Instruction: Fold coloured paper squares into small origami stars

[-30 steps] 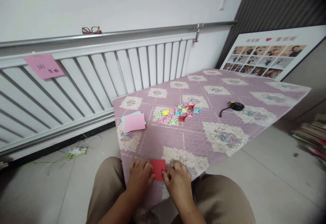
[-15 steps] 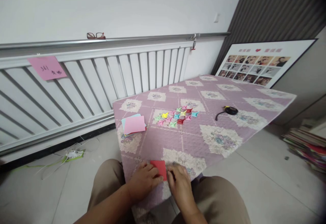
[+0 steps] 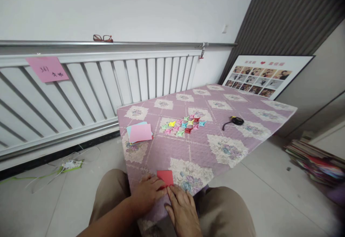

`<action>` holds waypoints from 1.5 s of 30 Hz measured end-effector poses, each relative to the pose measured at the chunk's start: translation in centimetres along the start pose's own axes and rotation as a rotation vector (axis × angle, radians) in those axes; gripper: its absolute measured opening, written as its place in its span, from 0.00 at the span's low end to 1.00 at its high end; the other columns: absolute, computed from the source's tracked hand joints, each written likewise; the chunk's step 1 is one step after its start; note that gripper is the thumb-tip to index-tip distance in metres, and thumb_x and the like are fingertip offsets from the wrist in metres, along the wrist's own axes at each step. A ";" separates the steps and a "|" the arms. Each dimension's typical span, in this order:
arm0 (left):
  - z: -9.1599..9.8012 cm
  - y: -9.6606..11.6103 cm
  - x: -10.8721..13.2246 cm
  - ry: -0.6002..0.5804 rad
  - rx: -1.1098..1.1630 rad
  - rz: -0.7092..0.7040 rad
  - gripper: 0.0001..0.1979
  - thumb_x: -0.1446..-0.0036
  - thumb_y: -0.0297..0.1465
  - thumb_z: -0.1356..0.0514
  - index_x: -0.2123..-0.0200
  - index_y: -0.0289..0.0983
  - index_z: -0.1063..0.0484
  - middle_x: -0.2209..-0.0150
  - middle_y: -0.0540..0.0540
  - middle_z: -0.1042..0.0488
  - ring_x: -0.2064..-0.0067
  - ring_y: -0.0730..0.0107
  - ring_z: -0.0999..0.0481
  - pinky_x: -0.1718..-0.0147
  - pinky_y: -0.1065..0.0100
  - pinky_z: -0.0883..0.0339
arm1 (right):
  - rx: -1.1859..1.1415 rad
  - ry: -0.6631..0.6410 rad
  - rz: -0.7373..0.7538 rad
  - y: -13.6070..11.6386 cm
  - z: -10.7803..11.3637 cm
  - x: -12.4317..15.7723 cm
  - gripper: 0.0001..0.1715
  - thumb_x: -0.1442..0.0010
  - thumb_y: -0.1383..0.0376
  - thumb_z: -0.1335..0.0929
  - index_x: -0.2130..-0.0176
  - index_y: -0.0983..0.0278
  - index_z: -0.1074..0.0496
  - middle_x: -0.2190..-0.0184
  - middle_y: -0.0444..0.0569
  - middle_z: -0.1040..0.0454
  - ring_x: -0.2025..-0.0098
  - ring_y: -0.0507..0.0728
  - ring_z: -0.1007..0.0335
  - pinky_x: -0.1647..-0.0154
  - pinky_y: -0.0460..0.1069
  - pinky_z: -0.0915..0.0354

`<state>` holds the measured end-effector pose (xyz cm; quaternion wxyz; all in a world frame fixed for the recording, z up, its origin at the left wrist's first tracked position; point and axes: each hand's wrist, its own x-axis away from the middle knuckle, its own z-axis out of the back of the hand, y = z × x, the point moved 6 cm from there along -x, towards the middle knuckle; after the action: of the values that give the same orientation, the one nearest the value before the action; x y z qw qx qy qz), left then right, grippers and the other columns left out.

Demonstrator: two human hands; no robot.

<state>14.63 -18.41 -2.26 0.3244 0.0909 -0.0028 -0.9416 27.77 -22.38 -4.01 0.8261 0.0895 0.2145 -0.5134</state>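
A small square of red paper (image 3: 165, 176), seemingly folded, lies on the near end of the cloth-covered table (image 3: 199, 145). My left hand (image 3: 147, 195) grips it at its left side and near edge, fingers bent over it and thumb along the front. My right hand (image 3: 182, 204) lies flat with fingers stretched out, their tips at the paper's near right corner; its thumb stands apart. The hands partly hide the lower part of the paper. Beyond them, to the left, sits a stack of coloured paper sheets (image 3: 140, 133), a pink one on top.
Several small folded paper pieces (image 3: 184, 125) in mixed colours sit mid-table. A black tape measure (image 3: 237, 121) rests to their right. A white radiator (image 3: 151, 75) runs behind the table, with glasses (image 3: 102, 38) on the pipe above. A framed photo board (image 3: 265, 75) leans at the far right.
My right hand has opened from curled fingers to a flat one and moved onto the paper's near corner. My left hand still rests on the paper. The view has shifted slightly.
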 end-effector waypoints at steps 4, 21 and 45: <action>0.2 0.1 1.0 0.059 0.008 0.086 0.12 0.35 0.35 0.47 0.50 0.46 0.32 0.50 0.52 0.28 0.49 0.68 0.33 0.50 0.64 0.46 | 0.032 -0.008 0.020 -0.1 0.2 -0.1 0.25 0.42 0.60 0.32 0.45 0.56 0.34 0.49 0.44 0.27 0.48 0.59 0.32 0.48 0.55 0.45; -1.6 1.6 3.1 0.255 -0.097 0.259 0.19 0.41 0.27 0.45 0.46 0.41 0.34 0.49 0.46 0.28 0.50 0.64 0.31 0.50 0.65 0.38 | -0.063 -0.044 -0.079 0.1 0.1 -0.5 0.23 0.43 0.59 0.32 0.48 0.53 0.31 0.50 0.43 0.26 0.49 0.59 0.32 0.46 0.55 0.45; -3.9 4.2 0.7 0.112 -0.142 0.421 0.25 0.40 0.40 0.45 0.40 0.47 0.40 0.50 0.40 0.32 0.49 0.53 0.36 0.51 0.54 0.42 | -0.228 -0.253 0.103 2.9 -0.2 -2.5 0.29 0.44 0.60 0.32 0.43 0.54 0.35 0.45 0.46 0.30 0.43 0.62 0.37 0.41 0.60 0.48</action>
<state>17.32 -21.90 -5.96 0.5187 0.1174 0.0627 -0.8445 29.34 -19.02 -3.26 0.8765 -0.0592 0.1611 -0.4499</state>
